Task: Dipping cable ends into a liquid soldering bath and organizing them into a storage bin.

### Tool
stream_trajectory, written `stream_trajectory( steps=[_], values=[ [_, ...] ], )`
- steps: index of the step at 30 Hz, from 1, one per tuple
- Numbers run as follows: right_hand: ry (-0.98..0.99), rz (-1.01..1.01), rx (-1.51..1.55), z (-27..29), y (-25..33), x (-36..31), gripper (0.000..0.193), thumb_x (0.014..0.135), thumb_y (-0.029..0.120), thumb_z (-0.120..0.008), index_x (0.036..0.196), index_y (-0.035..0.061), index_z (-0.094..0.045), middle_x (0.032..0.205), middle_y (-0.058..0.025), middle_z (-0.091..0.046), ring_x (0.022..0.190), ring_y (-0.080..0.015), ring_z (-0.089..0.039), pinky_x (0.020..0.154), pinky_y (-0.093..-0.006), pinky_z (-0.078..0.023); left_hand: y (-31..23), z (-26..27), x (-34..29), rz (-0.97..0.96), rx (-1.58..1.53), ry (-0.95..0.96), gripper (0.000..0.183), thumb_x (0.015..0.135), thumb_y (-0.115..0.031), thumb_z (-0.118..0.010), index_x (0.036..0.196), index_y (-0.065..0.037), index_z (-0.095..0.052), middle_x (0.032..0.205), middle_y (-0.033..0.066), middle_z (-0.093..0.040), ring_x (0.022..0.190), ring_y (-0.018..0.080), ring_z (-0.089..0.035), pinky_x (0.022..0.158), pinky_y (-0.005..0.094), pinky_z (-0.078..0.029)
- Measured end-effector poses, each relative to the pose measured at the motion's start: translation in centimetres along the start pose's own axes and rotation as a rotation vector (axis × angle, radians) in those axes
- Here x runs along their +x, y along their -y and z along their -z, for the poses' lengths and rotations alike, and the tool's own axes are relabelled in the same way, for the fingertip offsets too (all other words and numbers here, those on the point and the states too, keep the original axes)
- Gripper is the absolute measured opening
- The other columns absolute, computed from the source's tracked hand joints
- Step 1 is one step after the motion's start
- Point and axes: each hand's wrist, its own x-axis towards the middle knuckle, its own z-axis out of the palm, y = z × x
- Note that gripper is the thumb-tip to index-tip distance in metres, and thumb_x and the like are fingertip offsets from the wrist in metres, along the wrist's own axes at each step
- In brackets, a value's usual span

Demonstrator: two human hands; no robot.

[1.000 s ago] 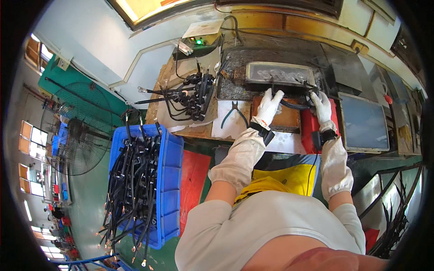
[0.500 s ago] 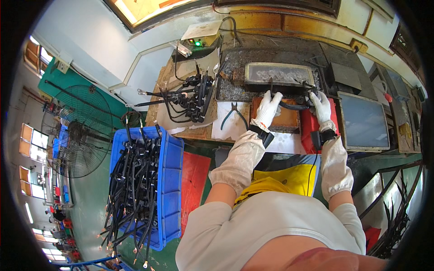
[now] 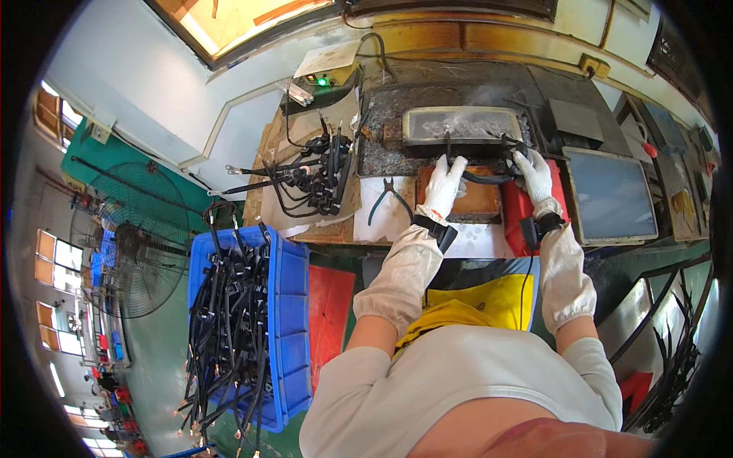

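My left hand (image 3: pixel 445 183), in a white glove, is closed around one end of a black cable (image 3: pixel 486 179). My right hand (image 3: pixel 535 175), gloved too, grips a thicker black part of the same cable. Between them the cable sags in a shallow curve. Its tips point away from me, at the near rim of a rectangular metal pot (image 3: pixel 408 127) with a silvery, crusted surface. Whether the tips touch that surface I cannot tell. Faint smoke hangs above the pot. Beneath the hands lies a brown, shallow tray (image 3: pixel 481 204), with a red box (image 3: pixel 519 217) beside it.
Blue-handled pliers (image 3: pixel 391 200) lie left of my hands. Further left is a pile of black cables (image 3: pixel 324 172), below a box with a green light (image 3: pixel 330 79). A blue crate (image 3: pixel 290 328) heaped with cables stands lower left, near a large fan (image 3: pixel 130 237). A framed panel (image 3: pixel 611 198) sits right.
The whole view has shifted slightly. The cable tips by my right hand lean a little further left over the pot's rim. Smoke above the pot shows more clearly. Both hands keep their grip.
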Motion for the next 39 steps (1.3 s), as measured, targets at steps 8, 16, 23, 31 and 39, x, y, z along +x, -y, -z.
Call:
stream_trajectory(
  steps=[8, 16, 23, 31, 39],
  values=[
    [-0.004, -0.028, 0.001, 0.2, 0.6, -0.2, 0.038, 0.08, 0.035, -0.062, 0.105, 0.0063, -0.057, 0.066, 0.0015, -0.055, 0.043, -0.0055, -0.044, 0.038, -0.0192, -0.034, -0.7, -0.2, -0.3, 0.014, 0.032, -0.02, 0.043, 0.084, -0.043, -0.053, 0.1, -0.003, -0.049, 0.062, 0.0037, -0.049, 0.05, 0.011, -0.048, 0.046, 0.0251, -0.042],
    [0.051, -0.011, 0.007, -0.1, 1.1, -0.4, 0.037, 0.082, 0.037, -0.059, 0.103, 0.0065, -0.058, 0.07, 0.0013, -0.058, 0.046, -0.0046, -0.044, 0.039, -0.0189, -0.034, -0.7, 0.3, -0.6, 0.014, 0.041, -0.024, 0.044, 0.084, -0.043, -0.051, 0.101, -0.003, -0.05, 0.065, 0.0043, -0.051, 0.053, 0.0117, -0.05, 0.048, 0.0259, -0.044],
    [0.034, -0.002, -0.003, 0.0, 0.8, -0.4, 0.039, 0.082, 0.037, -0.06, 0.104, 0.0048, -0.057, 0.068, 0.0012, -0.057, 0.043, -0.0051, -0.043, 0.037, -0.0188, -0.032, -1.3, 0.2, -1.0, -0.005, 0.056, -0.001, 0.043, 0.084, -0.044, -0.049, 0.1, -0.003, -0.05, 0.067, 0.0044, -0.051, 0.057, 0.0122, -0.052, 0.05, 0.0265, -0.046],
    [0.007, -0.004, -0.024, -0.2, 1.0, -0.5, 0.039, 0.081, 0.038, -0.06, 0.103, 0.0056, -0.058, 0.066, 0.0012, -0.056, 0.042, -0.0047, -0.043, 0.036, -0.0188, -0.031, -1.3, 0.3, -0.9, 0.02, 0.093, -0.009, 0.043, 0.085, -0.044, -0.049, 0.1, -0.003, -0.05, 0.066, 0.0045, -0.051, 0.056, 0.0121, -0.052, 0.049, 0.0263, -0.046],
    [0.02, 0.007, 0.022, -0.3, 1.3, -0.7, 0.036, 0.082, 0.036, -0.06, 0.102, 0.0062, -0.058, 0.064, 0.0018, -0.054, 0.041, -0.0046, -0.04, 0.036, -0.0194, -0.029, -1.2, 0.3, -0.8, 0.017, 0.074, -0.002, 0.043, 0.085, -0.043, -0.049, 0.101, -0.004, -0.05, 0.066, 0.0045, -0.051, 0.055, 0.0118, -0.052, 0.049, 0.026, -0.046]
  ],
)
